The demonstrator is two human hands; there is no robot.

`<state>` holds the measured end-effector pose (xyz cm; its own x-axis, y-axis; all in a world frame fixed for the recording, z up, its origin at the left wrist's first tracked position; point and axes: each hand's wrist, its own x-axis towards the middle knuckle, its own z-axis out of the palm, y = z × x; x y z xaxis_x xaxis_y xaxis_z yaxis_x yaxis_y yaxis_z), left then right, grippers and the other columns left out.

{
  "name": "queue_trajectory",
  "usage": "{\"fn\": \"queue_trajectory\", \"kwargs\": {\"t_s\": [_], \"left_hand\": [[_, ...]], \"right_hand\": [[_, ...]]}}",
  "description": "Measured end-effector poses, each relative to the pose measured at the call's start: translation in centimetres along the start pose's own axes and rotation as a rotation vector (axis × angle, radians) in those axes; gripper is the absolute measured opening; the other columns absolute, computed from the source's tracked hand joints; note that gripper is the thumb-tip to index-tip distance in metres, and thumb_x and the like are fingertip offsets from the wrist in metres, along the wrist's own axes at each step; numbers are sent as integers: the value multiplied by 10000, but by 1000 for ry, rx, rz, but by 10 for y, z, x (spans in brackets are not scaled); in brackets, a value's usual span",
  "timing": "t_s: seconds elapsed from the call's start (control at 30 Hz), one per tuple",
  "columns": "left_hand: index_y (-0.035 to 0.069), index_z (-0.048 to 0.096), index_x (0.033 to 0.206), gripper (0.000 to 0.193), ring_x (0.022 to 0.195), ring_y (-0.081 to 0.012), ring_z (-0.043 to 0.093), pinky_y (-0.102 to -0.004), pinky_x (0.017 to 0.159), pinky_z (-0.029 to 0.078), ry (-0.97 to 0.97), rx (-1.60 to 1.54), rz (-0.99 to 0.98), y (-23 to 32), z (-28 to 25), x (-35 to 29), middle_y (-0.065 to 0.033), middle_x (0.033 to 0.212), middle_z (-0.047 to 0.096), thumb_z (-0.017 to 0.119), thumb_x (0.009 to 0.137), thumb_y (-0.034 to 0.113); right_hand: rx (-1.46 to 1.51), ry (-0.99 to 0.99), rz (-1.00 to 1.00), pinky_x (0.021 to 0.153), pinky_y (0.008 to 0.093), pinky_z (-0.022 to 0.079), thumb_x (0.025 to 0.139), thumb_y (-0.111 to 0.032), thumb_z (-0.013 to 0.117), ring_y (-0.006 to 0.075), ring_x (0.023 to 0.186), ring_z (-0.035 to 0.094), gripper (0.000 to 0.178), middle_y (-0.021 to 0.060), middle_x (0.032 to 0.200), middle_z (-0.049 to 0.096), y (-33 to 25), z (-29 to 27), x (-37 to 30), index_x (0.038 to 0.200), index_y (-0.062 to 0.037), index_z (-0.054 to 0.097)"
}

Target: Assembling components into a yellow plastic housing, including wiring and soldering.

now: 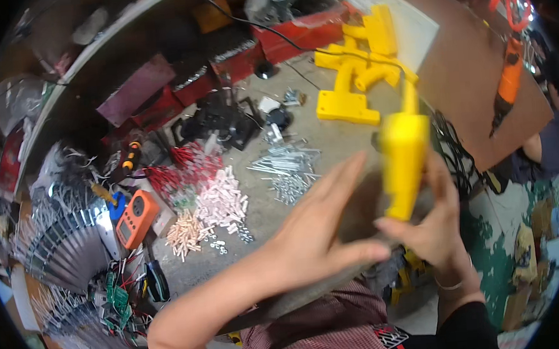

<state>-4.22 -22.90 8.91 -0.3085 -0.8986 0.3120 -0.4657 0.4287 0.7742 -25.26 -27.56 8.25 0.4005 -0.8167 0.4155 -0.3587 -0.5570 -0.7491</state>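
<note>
My right hand [433, 223] grips a yellow pistol-shaped plastic tool body [404, 146], held up over the near right edge of the workbench. The tool is smeared by motion, and part of my fingers is behind it. To its left, my left hand [322, 226] is open with its fingers stretched out and the thumb apart, holding nothing. The thumb points toward the tool without visibly touching it. Beyond my hands, several similar yellow tool bodies [346, 108] lie piled on the bench.
Long screws [286, 171], pink sleeves [223, 204] and tan sleeves [185, 234] lie in heaps. Red parts bins [236, 61] line the back. An orange meter [136, 217] stands left. An orange power screwdriver [509, 80] hangs right on a coiled red cord. A black cable [269, 29] crosses above.
</note>
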Motion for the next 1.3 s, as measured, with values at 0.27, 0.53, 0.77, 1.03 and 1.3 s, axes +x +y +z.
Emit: {"fn": "queue_trajectory", "kwargs": {"t_s": [0.27, 0.53, 0.77, 1.03, 1.3], "left_hand": [[57, 244, 1478, 668, 1241, -446, 480, -469, 810, 587, 968, -974, -196, 20, -50, -145, -230, 1428, 402, 551, 907, 216], [84, 247, 1486, 697, 1145, -370, 575, -363, 735, 599, 1141, -866, -403, 12, -44, -200, -243, 1406, 423, 578, 901, 270], [81, 273, 1474, 739, 1064, -334, 621, -323, 675, 584, 1136, -803, -454, 7, -38, -204, -232, 1344, 488, 619, 864, 317], [62, 303, 1456, 887, 966, -317, 651, -313, 644, 575, 1212, -685, -625, 13, -34, -204, -201, 1246, 549, 647, 763, 495], [64, 302, 1455, 760, 985, -297, 647, -298, 637, 566, 1179, -738, -578, 17, -28, -210, -215, 1283, 539, 619, 848, 393]], "right_hand": [[-120, -451, -164, 774, 420, 509, 772, -167, 690, 343, 907, 624, 261, 156, 1003, 627, 12, 52, 79, 1003, -63, 632], [-503, -551, -201, 697, 423, 510, 724, -145, 688, 328, 790, 639, 151, 119, 821, 639, 62, 90, 74, 800, -44, 605], [-404, -461, -316, 694, 427, 513, 726, -138, 673, 339, 782, 634, 135, 117, 810, 632, 72, 114, 83, 796, -51, 598], [-546, -475, -411, 623, 352, 508, 712, -105, 693, 281, 676, 626, 143, 93, 760, 630, 67, 114, 94, 788, -48, 587], [84, -698, 295, 547, 244, 471, 774, -59, 674, 101, 606, 604, 122, 51, 697, 647, 44, 68, 62, 865, 5, 623]]}}
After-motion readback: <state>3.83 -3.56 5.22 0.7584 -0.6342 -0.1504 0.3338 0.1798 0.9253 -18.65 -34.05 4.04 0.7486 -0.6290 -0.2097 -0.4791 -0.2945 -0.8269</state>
